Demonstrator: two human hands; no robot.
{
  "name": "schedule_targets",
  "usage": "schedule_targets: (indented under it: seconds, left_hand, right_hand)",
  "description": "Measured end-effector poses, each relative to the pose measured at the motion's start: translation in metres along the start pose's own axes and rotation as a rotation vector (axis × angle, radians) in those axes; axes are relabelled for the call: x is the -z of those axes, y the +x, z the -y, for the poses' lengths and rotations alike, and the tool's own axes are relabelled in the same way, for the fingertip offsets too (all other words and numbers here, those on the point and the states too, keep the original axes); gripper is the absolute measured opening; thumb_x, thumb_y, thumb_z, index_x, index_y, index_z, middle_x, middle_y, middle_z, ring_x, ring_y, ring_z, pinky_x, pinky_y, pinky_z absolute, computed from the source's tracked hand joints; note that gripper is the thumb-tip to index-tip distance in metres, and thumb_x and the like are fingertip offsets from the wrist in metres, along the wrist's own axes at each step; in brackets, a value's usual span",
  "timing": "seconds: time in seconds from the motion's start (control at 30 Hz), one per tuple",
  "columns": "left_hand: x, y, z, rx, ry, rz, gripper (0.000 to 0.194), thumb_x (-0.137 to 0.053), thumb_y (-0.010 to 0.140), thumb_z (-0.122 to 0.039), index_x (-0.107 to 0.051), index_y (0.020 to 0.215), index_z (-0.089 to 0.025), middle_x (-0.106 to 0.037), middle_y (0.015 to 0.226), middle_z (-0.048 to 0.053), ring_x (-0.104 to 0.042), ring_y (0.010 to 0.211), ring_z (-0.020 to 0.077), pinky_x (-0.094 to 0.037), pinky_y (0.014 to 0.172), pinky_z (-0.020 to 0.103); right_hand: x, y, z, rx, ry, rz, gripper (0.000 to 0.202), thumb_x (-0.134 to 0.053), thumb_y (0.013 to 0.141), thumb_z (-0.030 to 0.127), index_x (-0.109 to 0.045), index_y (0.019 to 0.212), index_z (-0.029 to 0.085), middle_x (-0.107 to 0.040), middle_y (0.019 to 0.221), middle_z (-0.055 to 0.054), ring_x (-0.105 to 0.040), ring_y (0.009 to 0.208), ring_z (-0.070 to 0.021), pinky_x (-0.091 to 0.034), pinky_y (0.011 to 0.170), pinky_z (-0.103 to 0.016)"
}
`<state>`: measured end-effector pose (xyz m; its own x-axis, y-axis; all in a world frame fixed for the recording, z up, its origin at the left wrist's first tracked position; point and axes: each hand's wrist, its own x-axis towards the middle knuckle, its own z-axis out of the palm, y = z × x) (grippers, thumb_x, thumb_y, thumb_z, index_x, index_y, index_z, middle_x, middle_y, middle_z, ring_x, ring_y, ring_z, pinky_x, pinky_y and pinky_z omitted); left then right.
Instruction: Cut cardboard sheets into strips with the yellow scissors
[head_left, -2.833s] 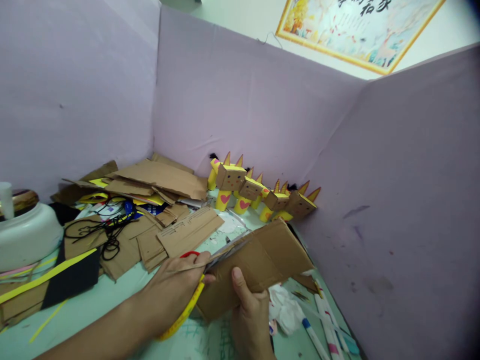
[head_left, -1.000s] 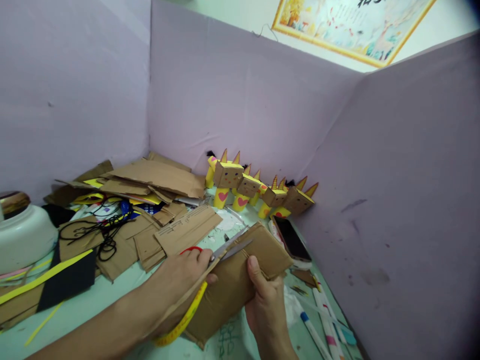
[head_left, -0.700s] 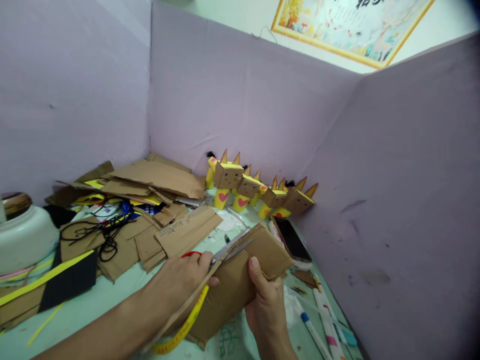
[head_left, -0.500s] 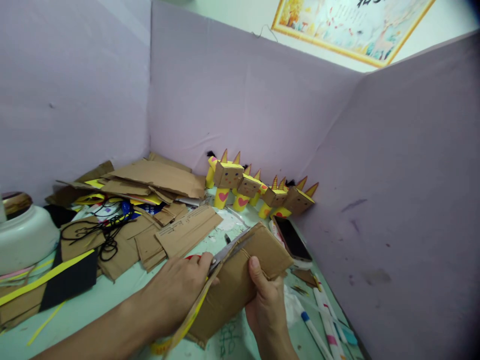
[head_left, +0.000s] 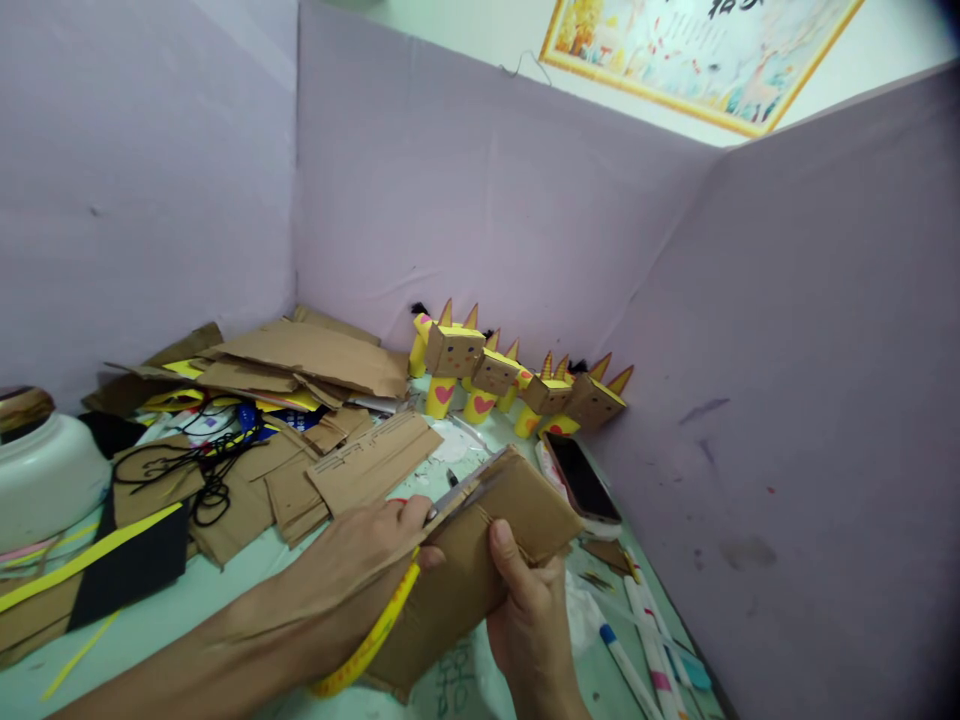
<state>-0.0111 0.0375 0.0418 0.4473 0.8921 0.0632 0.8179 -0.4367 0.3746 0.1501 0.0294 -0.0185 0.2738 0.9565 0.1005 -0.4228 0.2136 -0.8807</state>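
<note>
My left hand (head_left: 382, 540) is closed round a pair of scissors (head_left: 448, 503); a bit of red handle shows behind its fingers. The blades lie along the left edge of a brown cardboard piece (head_left: 450, 600). My right hand (head_left: 529, 610) grips that piece from the right, thumb on the face towards me and fingers behind it. A thin cardboard strip runs from the blades back across my left wrist. Under that wrist curves a yellow band with small marks (head_left: 375, 640), like a measuring tape.
Cardboard scraps (head_left: 307, 360) and black cord (head_left: 214, 470) lie at left, near a white pot (head_left: 52, 480). Horned cardboard figures (head_left: 454, 355) stand along the back wall. A phone (head_left: 581, 475) and several markers (head_left: 649, 640) lie at right.
The scissor blades have closed further along the cardboard edge. The cut strip has dropped against my left wrist, leaving more of the yellow band in sight. My right hand keeps its grip.
</note>
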Motion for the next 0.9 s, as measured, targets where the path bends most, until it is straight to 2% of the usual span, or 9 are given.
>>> schedule_targets:
  seconds: [0.17,0.33,0.53,0.7,0.83,0.9]
  left_hand:
    - [0.010,0.002,-0.010,0.003,0.086,0.023,0.017,-0.039,0.090,-0.024,-0.053,0.094,-0.017,-0.067,0.088,0.008,-0.065,0.080,0.0253,-0.046,0.064,0.031]
    - [0.001,0.003,-0.007,-0.008,0.087,0.011,0.013,-0.041,0.088,-0.024,-0.052,0.093,-0.018,-0.068,0.085,0.008,-0.066,0.079,0.0286,-0.047,0.063,0.035]
    - [-0.008,0.003,-0.005,-0.011,0.084,-0.022,0.019,-0.038,0.088,-0.022,-0.054,0.097,-0.016,-0.070,0.084,0.010,-0.066,0.078,0.0312,-0.046,0.063,0.036]
    - [-0.015,0.002,0.004,-0.089,-0.054,-0.060,0.030,-0.038,0.086,-0.022,-0.052,0.113,-0.022,-0.069,0.100,0.009,-0.064,0.089,0.0301,-0.046,0.075,0.039]
    - [-0.017,0.003,0.010,-0.093,-0.158,-0.104,0.031,-0.044,0.081,-0.025,-0.057,0.108,-0.023,-0.071,0.093,0.006,-0.064,0.082,0.0281,-0.046,0.072,0.035]
    - [-0.014,0.003,0.011,-0.076,-0.282,-0.178,0.028,-0.050,0.077,-0.028,-0.061,0.103,-0.026,-0.071,0.082,0.004,-0.064,0.075,0.0269,-0.046,0.069,0.033]
  right_hand:
    - [0.002,-0.002,-0.001,-0.007,-0.024,0.008,0.062,-0.068,0.075,0.033,-0.043,0.129,0.015,-0.072,0.090,-0.009,-0.066,0.077,-0.0221,-0.053,0.063,-0.030]
    - [0.003,0.000,-0.001,0.016,-0.008,0.012,0.064,-0.069,0.074,0.031,-0.040,0.131,0.019,-0.071,0.095,-0.006,-0.066,0.079,-0.0205,-0.053,0.066,-0.030]
    - [0.002,0.001,0.000,-0.015,-0.023,0.005,0.061,-0.069,0.073,0.035,-0.047,0.126,0.017,-0.072,0.090,-0.007,-0.066,0.077,-0.0224,-0.053,0.064,-0.031]
    - [0.004,0.001,0.000,-0.019,-0.051,-0.004,0.059,-0.070,0.072,0.036,-0.049,0.124,0.017,-0.071,0.095,-0.009,-0.066,0.081,-0.0240,-0.053,0.067,-0.033]
    - [0.003,0.001,0.003,-0.023,-0.074,0.022,0.058,-0.068,0.073,0.037,-0.049,0.124,0.016,-0.071,0.093,-0.009,-0.066,0.081,-0.0239,-0.053,0.069,-0.034]
    - [0.002,0.000,0.005,-0.009,-0.098,0.019,0.059,-0.070,0.071,0.036,-0.049,0.124,0.017,-0.070,0.098,-0.009,-0.066,0.086,-0.0246,-0.052,0.075,-0.036]
